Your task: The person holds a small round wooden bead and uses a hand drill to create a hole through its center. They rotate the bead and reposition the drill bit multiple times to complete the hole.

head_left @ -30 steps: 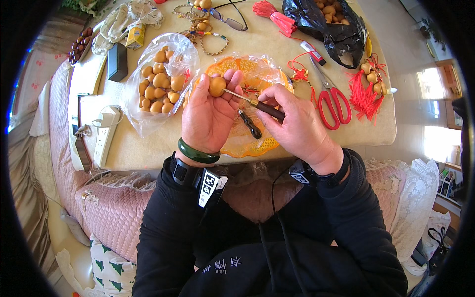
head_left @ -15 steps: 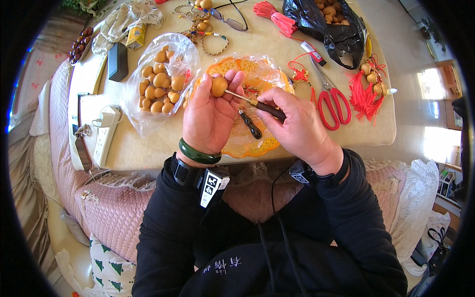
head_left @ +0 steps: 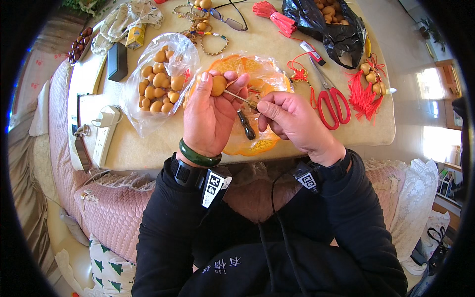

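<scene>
My left hand [head_left: 212, 116], wearing a green bangle, cradles a smooth tan gourd [head_left: 218, 86] between thumb and fingers, palm up. My right hand [head_left: 297, 121] is closed on an awl [head_left: 250, 103]; its thin metal shaft meets the gourd's right side, and its dark handle is mostly hidden by my fingers. Below, a black-handled tool [head_left: 246, 126] lies on an orange perforated tray [head_left: 264, 143] covered with crumpled clear plastic. A clear bag of tan gourds [head_left: 160, 79] sits just left of my hands.
Red-handled scissors [head_left: 340, 101] and red tassels [head_left: 363, 96] lie right; a black bag of gourds [head_left: 341, 39] is at back right. Sunglasses [head_left: 232, 22] and bead bracelets [head_left: 213, 49] lie at the back. A power strip [head_left: 102, 143] and dark box [head_left: 118, 62] are left.
My right hand has rolled and shifted its grip, so the awl's dark handle is now largely hidden. The fingers of my left hand have shifted slightly around the gourd.
</scene>
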`<control>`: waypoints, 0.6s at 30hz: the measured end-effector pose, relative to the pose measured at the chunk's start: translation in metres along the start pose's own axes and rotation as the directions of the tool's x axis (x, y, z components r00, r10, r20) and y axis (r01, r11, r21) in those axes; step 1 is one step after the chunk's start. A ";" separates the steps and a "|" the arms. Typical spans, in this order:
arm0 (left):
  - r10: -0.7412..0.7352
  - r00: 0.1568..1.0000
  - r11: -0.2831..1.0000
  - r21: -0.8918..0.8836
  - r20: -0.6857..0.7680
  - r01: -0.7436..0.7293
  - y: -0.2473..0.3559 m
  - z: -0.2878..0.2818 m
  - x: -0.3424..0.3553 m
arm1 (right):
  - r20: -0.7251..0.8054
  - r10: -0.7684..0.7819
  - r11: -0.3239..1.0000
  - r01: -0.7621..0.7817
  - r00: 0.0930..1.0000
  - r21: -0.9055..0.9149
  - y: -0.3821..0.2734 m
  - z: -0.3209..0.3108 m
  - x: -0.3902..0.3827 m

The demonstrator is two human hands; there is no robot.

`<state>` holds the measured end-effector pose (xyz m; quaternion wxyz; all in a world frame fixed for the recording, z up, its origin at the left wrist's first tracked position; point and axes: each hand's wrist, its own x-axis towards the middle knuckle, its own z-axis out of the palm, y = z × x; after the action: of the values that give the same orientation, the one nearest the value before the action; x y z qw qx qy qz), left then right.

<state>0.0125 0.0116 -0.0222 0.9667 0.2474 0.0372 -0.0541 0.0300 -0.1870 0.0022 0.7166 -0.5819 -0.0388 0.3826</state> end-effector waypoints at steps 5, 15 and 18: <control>0.007 0.999 1.000 0.025 -0.043 -0.006 0.000 0.002 0.002 | -0.082 -0.205 0.969 0.191 0.975 -0.159 0.006 0.012 0.002; -0.009 0.996 0.998 0.060 -0.085 0.014 0.000 0.009 -0.001 | -0.113 -0.408 0.863 0.343 0.906 -0.371 0.013 0.016 0.000; -0.050 0.998 0.996 0.078 -0.048 0.054 0.003 0.010 -0.002 | -0.096 -0.166 0.979 0.152 0.982 -0.132 0.001 0.008 -0.002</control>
<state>0.0117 0.0101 -0.0122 0.9533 0.2856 0.0635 -0.0749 0.0238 -0.1813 0.0044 0.7084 -0.6399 -0.0708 0.2893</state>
